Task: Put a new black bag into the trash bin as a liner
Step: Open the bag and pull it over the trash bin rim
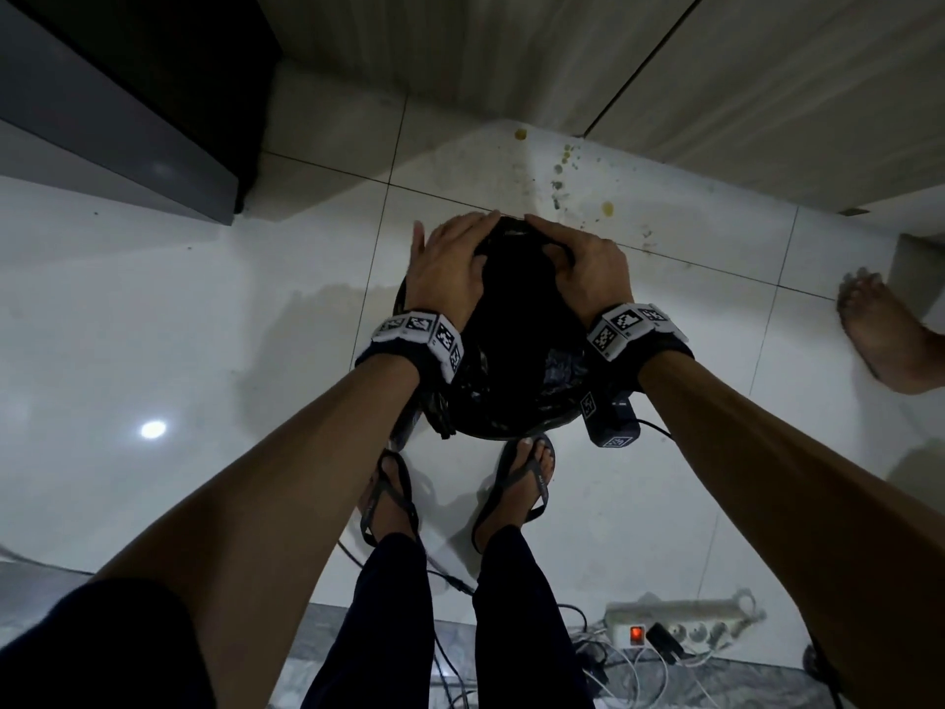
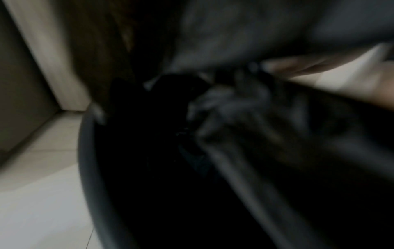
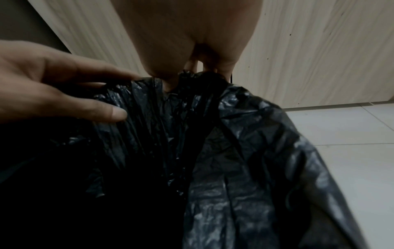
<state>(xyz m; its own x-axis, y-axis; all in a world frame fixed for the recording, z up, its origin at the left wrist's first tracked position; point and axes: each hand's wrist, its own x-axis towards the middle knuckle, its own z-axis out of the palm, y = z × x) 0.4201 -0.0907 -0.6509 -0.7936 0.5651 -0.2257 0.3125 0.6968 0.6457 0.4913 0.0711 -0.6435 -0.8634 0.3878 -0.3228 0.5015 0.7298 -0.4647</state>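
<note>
Though the black bag point(image 1: 516, 319) already sits inside the trash bin point(image 2: 89, 168) on the floor, its far edge is not yet over the rim: the right hand point(image 1: 588, 271) pinches gathered plastic there, while the left hand point(image 1: 450, 263) rests beside it, fingers point(image 3: 89, 94) relaxed.

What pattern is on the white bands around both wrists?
Black-and-white square code markers, printed on the white wrist bands; clearest in the head view.

Black crinkled plastic bag point(image 3: 245, 151): thin, glossy film.
White tiled floor point(image 1: 153, 324): smooth, shiny.
Pale wood-grain cabinet doors point(image 1: 767, 84): matt.
Dark round bin rim point(image 2: 85, 160): smooth.
</note>
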